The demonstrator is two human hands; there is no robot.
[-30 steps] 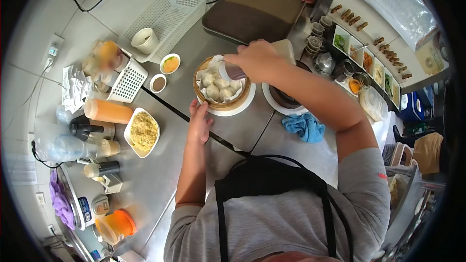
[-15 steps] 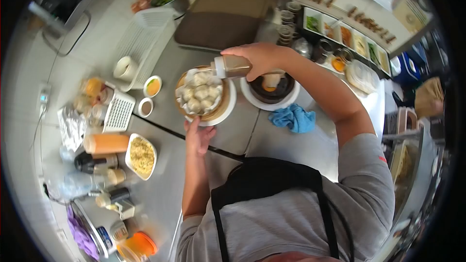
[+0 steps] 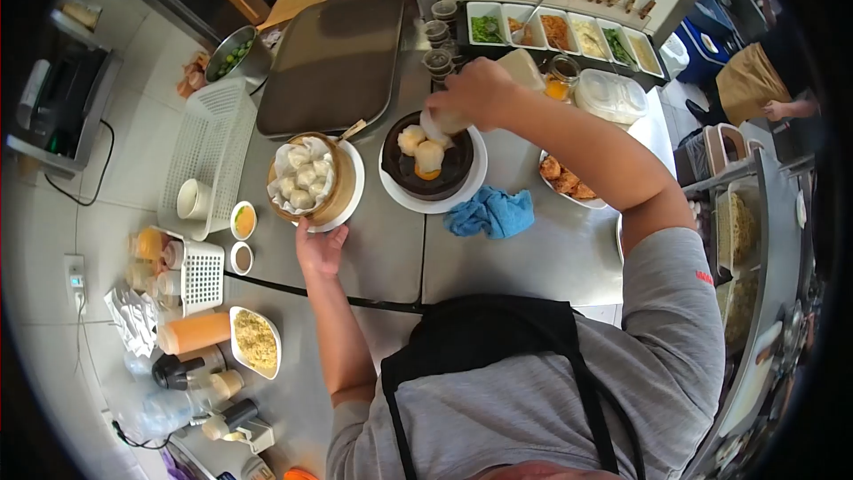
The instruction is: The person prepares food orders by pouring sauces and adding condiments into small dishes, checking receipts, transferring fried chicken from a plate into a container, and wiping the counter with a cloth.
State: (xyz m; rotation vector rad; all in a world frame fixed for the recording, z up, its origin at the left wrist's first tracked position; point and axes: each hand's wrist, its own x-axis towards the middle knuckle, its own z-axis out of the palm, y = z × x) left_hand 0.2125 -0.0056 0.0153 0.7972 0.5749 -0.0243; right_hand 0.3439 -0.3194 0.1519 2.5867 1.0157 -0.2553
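Observation:
My left hand (image 3: 322, 249) grips the near rim of a white plate (image 3: 352, 188). On this plate stands a round bamboo steamer (image 3: 336, 187) with paper and several pale dumplings (image 3: 302, 176); a wooden clip (image 3: 353, 130) sticks out of its far right side. Over a dark round steamer (image 3: 455, 182) my right hand (image 3: 475, 93) is closed around a squeeze bottle (image 3: 442, 121), tilted down to the left, blurred and partly hidden by the fingers. Inside the dark steamer lie pale dumplings (image 3: 428, 156) and something orange. A second white plate (image 3: 481, 160) is under it.
A blue cloth (image 3: 490, 212) lies near the dark steamer. Fried pieces (image 3: 564, 178) sit under my right forearm. Behind are a brown tray (image 3: 324, 62) and topping containers (image 3: 555, 31). Sauce cups (image 3: 242, 220), bottles and a crumb bowl (image 3: 256, 342) line the left. Other people's hands show at the edges.
My right hand has swung the squeeze bottle from the bamboo steamer's edge to above the dark steamer. My left hand has stayed at the plate. The camera view has shifted right.

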